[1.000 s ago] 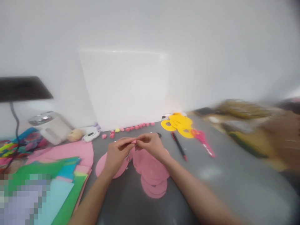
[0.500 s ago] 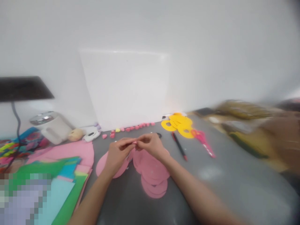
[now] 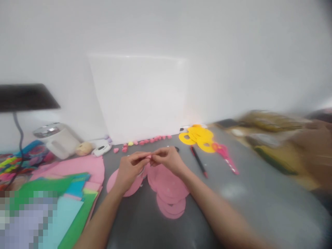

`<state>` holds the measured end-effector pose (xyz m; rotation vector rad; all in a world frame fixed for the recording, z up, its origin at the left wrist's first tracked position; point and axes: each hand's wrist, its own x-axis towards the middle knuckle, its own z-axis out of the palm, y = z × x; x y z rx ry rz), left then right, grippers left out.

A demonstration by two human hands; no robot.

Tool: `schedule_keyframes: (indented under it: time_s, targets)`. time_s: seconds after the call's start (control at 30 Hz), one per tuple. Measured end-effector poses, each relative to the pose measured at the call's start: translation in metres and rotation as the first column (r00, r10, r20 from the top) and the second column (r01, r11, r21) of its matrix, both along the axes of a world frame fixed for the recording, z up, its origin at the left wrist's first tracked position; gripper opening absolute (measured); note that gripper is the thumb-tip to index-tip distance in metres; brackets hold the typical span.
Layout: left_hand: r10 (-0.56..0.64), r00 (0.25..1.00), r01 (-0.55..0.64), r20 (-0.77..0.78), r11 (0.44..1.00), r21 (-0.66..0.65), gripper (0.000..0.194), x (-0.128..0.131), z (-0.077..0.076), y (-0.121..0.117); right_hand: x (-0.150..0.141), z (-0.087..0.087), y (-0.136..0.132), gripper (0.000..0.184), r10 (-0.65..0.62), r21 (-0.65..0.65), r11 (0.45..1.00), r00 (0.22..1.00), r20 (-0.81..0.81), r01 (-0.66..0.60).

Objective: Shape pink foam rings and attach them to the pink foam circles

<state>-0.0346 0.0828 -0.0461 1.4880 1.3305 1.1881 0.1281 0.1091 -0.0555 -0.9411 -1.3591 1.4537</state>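
Observation:
Fingertips of my left hand (image 3: 131, 169) and my right hand (image 3: 166, 158) meet in a pinch on a small pink paper piece (image 3: 148, 156). Its exact shape is mostly hidden by the fingers. Beneath and in front of my right hand lie overlapping pink paper discs (image 3: 169, 193). Another pink disc (image 3: 112, 181) is partly covered by my left hand. Beyond both hands runs a row of small folded pink pieces (image 3: 151, 140), with a yellow one (image 3: 130, 143) among them.
Right of my hands are yellow paper rings (image 3: 199, 133), a black pen (image 3: 199, 162) and pink scissors (image 3: 227, 157). Coloured paper sheets (image 3: 75, 204) are stacked at left, near a white appliance (image 3: 62, 141). A white board (image 3: 142, 100) leans on the wall behind the grey table (image 3: 145, 224).
Both hands stay pinched together in nearly the same place, with only slight finger movement. The whole view has shifted a little. Nothing else visibly moves.

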Motion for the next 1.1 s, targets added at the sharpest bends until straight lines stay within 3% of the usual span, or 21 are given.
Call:
schedule_keyframes:
  time_s: [0.3,0.53,0.63,0.7,0.77,0.87,0.93,1.0,1.1]
  targets:
    - [0.003,0.989,0.014,0.15,0.994,-0.112,0.025,-0.002,0.004,-0.001,0.004,0.007,-0.001,0.026,0.048,-0.034,0.998,0.999,-0.005,-0.048]
    - [0.05,0.976,-0.024,0.213,0.992,-0.124,0.029,-0.001,0.002,0.0,0.0,0.002,0.003,0.02,-0.018,-0.003,1.0,0.999,0.034,0.018]
    - [0.093,0.94,-0.048,0.328,0.988,-0.145,0.03,-0.002,0.003,0.002,0.001,0.006,0.002,0.017,-0.092,0.001,0.996,0.996,0.02,0.092]
    - [0.102,0.897,-0.04,0.43,0.988,-0.15,0.027,-0.003,0.006,0.004,0.002,0.011,-0.001,0.023,-0.019,0.052,0.999,0.999,0.034,0.017]
    - [0.094,0.842,-0.011,0.531,0.988,-0.156,0.023,-0.004,0.008,0.005,0.002,0.015,-0.006,0.032,0.126,0.15,0.979,0.988,0.087,-0.138]
    - [0.078,0.765,0.044,0.639,0.984,-0.173,0.019,-0.004,0.009,0.005,0.001,0.015,-0.011,0.026,0.196,0.245,0.943,0.972,0.13,-0.223]
    - [0.075,0.743,0.066,0.665,0.981,-0.184,0.019,-0.004,0.01,0.004,-0.001,0.011,-0.011,0.023,0.11,0.272,0.952,0.985,0.132,-0.142]
    - [0.081,0.733,0.072,0.675,0.978,-0.195,0.02,-0.003,0.01,0.004,-0.002,0.006,-0.009,0.024,-0.059,0.337,0.942,0.986,0.156,0.003]
    - [0.085,0.74,0.088,0.667,0.971,-0.221,0.022,-0.001,0.01,0.003,-0.004,0.001,-0.006,0.02,-0.269,0.484,0.859,0.951,0.15,0.167]
